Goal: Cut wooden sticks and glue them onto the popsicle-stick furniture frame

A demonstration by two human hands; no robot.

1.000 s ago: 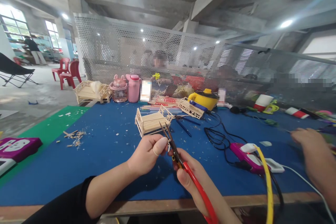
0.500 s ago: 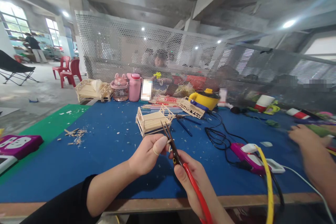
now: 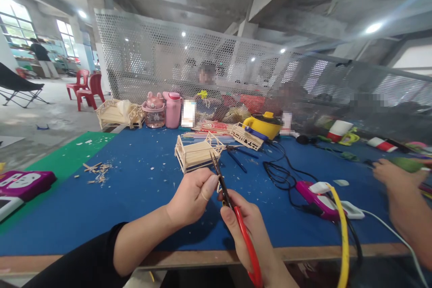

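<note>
Pinched between the fingers of my left hand (image 3: 192,195) is a small wooden piece (image 3: 219,185), mostly hidden by the fingers and blades. My right hand (image 3: 251,225) is wrapped round red-handled scissors (image 3: 248,238), whose dark blades point up and away, close together, beside my left fingertips. Just beyond the hands, a small wooden stick model (image 3: 197,153) with railings stands on the blue table mat (image 3: 135,207). Blue-handled pliers (image 3: 237,161) lie to its right.
Wood scraps (image 3: 97,171) lie at the left. A purple power strip (image 3: 317,200) with a yellow cable (image 3: 343,238) is at the right, near another person's hand (image 3: 388,173). Pink bottles (image 3: 173,110) and a yellow pot (image 3: 265,126) stand at the back.
The scissor blades have closed closer together at my left fingertips. The other person's hand at the right has shifted slightly.
</note>
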